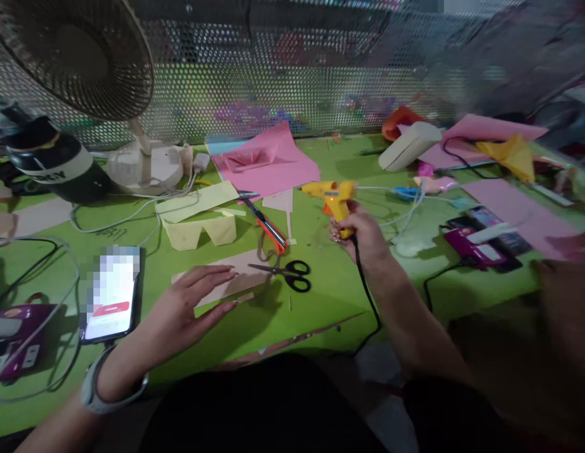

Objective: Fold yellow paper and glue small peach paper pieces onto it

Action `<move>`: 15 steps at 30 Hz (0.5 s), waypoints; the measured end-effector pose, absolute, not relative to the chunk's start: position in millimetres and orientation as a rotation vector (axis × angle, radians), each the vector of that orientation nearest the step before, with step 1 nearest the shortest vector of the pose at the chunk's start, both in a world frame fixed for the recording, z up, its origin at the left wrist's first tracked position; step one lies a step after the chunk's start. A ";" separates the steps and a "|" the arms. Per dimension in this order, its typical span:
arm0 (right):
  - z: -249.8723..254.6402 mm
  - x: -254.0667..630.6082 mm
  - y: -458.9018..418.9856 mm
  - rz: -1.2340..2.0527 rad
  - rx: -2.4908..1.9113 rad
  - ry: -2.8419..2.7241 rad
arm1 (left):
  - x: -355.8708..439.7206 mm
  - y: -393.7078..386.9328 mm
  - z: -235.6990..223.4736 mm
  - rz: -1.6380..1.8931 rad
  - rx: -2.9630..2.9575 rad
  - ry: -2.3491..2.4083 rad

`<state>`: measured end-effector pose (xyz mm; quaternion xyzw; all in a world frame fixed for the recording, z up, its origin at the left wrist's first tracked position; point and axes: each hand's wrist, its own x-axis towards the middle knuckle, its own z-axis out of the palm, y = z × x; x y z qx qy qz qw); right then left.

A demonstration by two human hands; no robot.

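Observation:
My right hand (361, 234) is wrapped round the handle of a yellow hot glue gun (334, 194), its nozzle pointing left and a white stick at its back. A black cord runs down from the grip. Fingers stretched out, my left hand (191, 305) rests over a pale pink paper strip (236, 270) and holds nothing that I can see. Black-handled scissors (292, 275) lie just right of that strip. Behind them is an orange utility knife (272, 234). Pale yellow cut paper (200, 231) lies beyond my left hand.
Left of my hand lies a lit phone (112, 296). A fan (146, 167) and a dark bottle (61, 160) stand at the back left. Pink paper (273, 157) lies by the mesh panel (283, 88). Toward the right are a purple device (479, 245) and another person's arm (563, 302).

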<state>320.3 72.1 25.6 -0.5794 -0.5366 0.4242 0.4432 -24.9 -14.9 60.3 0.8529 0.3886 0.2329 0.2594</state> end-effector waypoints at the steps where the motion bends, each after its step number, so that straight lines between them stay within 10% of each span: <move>1: 28.0 315.8 78.9 1.140 -1.341 -1.217 | -23.2 -16.1 58.0 0.648 2.304 1.036; 15: 30.9 257.3 104.0 1.328 -1.080 -0.849 | -4.7 -30.3 24.8 0.588 2.095 0.742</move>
